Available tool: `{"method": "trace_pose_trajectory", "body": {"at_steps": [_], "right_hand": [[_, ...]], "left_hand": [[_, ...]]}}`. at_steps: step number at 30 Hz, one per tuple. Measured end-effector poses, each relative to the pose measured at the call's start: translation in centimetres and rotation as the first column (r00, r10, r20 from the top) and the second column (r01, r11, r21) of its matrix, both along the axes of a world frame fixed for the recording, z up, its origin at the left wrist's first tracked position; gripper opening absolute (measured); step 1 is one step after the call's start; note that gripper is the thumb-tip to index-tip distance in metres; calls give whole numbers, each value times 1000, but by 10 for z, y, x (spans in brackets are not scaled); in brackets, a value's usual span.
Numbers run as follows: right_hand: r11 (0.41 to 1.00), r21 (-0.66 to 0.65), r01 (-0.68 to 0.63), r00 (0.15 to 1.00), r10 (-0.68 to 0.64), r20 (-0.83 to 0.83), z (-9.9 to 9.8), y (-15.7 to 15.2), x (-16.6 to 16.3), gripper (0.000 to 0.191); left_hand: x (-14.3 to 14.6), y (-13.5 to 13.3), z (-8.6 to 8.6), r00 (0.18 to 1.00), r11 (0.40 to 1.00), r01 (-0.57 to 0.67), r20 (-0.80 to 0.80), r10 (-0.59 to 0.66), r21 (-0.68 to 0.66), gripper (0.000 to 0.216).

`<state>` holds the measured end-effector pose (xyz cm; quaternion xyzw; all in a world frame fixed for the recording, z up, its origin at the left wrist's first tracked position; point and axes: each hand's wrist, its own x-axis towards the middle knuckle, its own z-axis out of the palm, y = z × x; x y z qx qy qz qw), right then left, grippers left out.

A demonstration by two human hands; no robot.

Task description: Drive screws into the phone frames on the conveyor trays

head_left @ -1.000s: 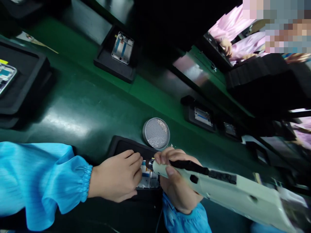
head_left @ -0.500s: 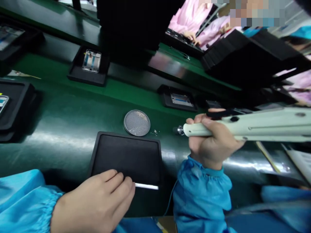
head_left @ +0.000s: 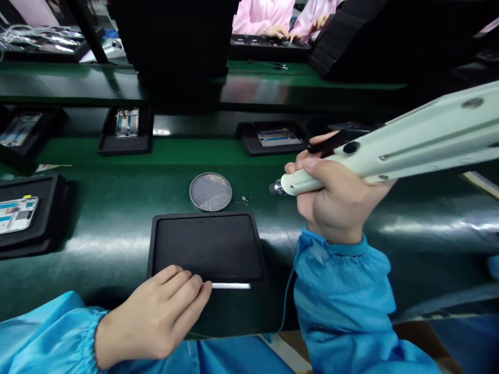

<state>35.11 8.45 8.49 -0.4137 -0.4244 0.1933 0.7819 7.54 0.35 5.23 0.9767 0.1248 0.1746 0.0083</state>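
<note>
My left hand [head_left: 167,306] is closed on a thin silver-edged phone part [head_left: 232,285], seen edge-on at the near rim of a black tray [head_left: 206,249]. My fingers hide much of this piece. In my right hand [head_left: 339,202], a pale green electric screwdriver [head_left: 413,140] is gripped near its nose, its tip pointing left above the table. Left of the tip lie several tiny screws [head_left: 244,199], loose on the green surface. Beside them rests a round grey perforated dish [head_left: 210,192] with tiny screws in some holes.
Black trays with opened phones, one [head_left: 127,123] at back left and another [head_left: 278,138] further right, line the green table [head_left: 117,218]. Stacked trays [head_left: 23,218] stand at left. Tall black stacks [head_left: 179,36] rise behind. Across the table, people in pink sleeves [head_left: 261,18] work.
The view has levelled and shifted. My right hand has risen slightly with the screwdriver, whose rear end now tilts higher. My left hand keeps hold of the silver-edged phone part.
</note>
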Motion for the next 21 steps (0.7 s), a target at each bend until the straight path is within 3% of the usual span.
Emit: {"method": "trace_pose_trajectory", "body": {"at_steps": [10,21], "right_hand": [[999,-41,6,1000,-6,2,0,-2,-2,23],[998,-48,35,998,-32,57,-4,-2,1,19]], "left_hand": [[8,2,4,983,1000,10,-186,-14,-21,39],[6,-2,3,985,997,15,-173,-27,-72,38]]}}
